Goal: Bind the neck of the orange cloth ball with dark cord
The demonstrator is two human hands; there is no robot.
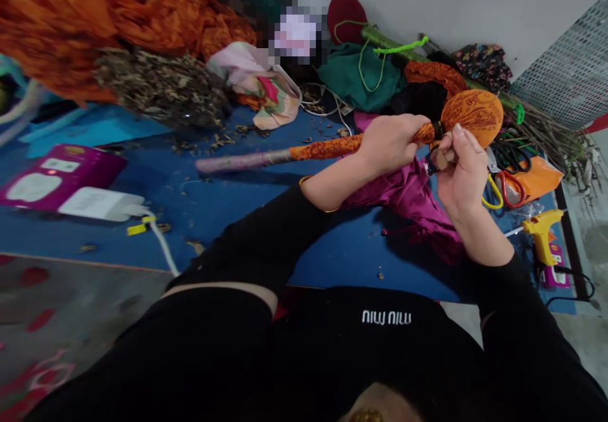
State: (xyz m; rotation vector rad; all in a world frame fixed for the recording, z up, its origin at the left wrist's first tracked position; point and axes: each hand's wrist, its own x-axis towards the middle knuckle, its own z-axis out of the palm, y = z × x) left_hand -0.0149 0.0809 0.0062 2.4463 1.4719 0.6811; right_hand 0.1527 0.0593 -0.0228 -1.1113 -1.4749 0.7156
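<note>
A long stick [327, 148] wrapped in orange patterned cloth lies across my view, its left end bare of orange and purplish. At its right end is a round head [475, 115] covered in the same orange cloth, with a dark band at the neck. My left hand [392, 140] is closed around the stick just left of the neck. My right hand [463, 172] is closed in a pinch at the neck, below the round head. What its fingertips hold is too small to make out. Magenta cloth [408, 200] lies crumpled beneath both hands.
Scissors with red and yellow handles [513, 187] and a yellow glue gun [544, 235] lie right on the blue table [342, 251]. Orange cloth [156, 10], dry leaves [161, 86] and green cloth [363, 76] crowd the back. A purple power strip [95, 162] with a white adapter sits left.
</note>
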